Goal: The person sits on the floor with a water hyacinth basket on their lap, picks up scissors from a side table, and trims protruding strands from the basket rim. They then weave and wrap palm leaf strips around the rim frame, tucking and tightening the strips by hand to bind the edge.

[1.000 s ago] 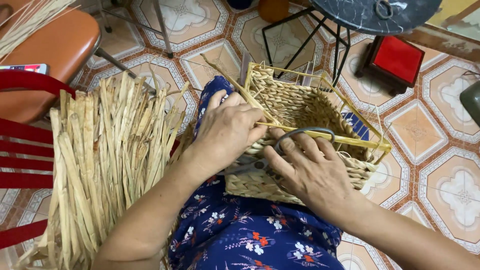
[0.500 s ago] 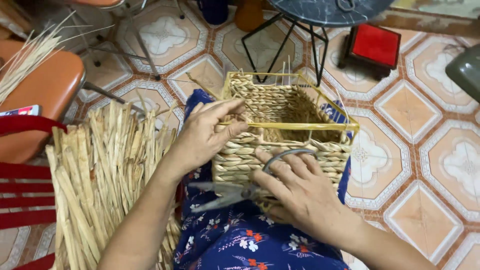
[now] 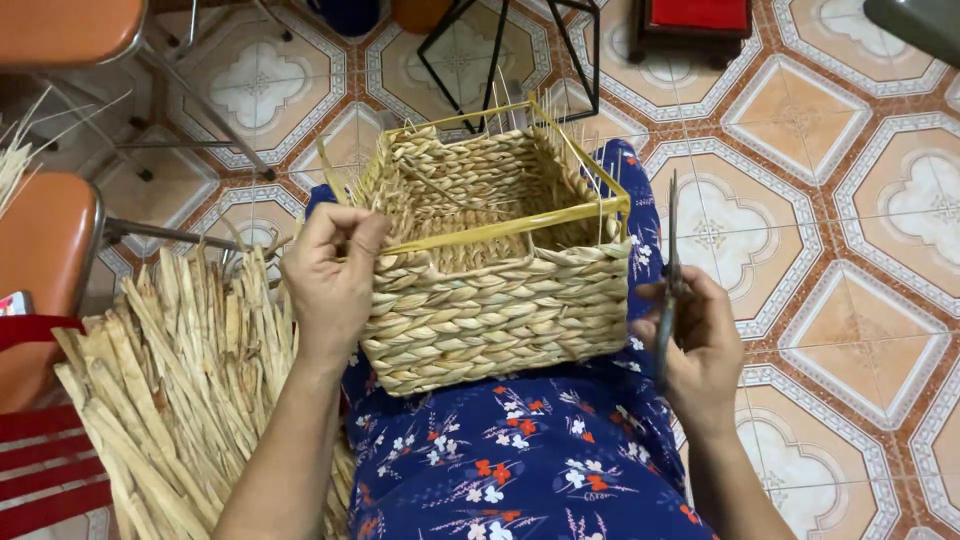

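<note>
Squarely between the two hands sits a rectangular woven basket [image 3: 495, 265], resting on the person's lap, which is covered by blue cloth with a small flower print [image 3: 520, 460]. The basket is made of thick plaited straw-coloured strands, and a yellow frame [image 3: 505, 228] runs along its open top, with thin upright stakes rising past the rim at the far corners. The left hand [image 3: 330, 275] is at the basket's near left corner, touching its side wall; its fingers are curled closed, pinching the rim where the yellow frame meets the weave. The right hand [image 3: 700, 345] is just beside the basket's right wall, near the lower right corner but apart from it. It is closed around the handles of a pair of scissors [image 3: 670, 275], whose dark blades point upward, away from the person, and stand close to the basket's right side without touching it. To the left of the lap, near the left forearm, lies a thick bundle of dried flat reeds [image 3: 175, 380], fanned out in the direction of the far side. Further left is an orange chair seat [image 3: 40, 260] with a metal frame, and a red slatted piece [image 3: 45, 460] shows at the near left edge. The patterned tile floor [image 3: 830, 250] spreads out on the right.
</note>
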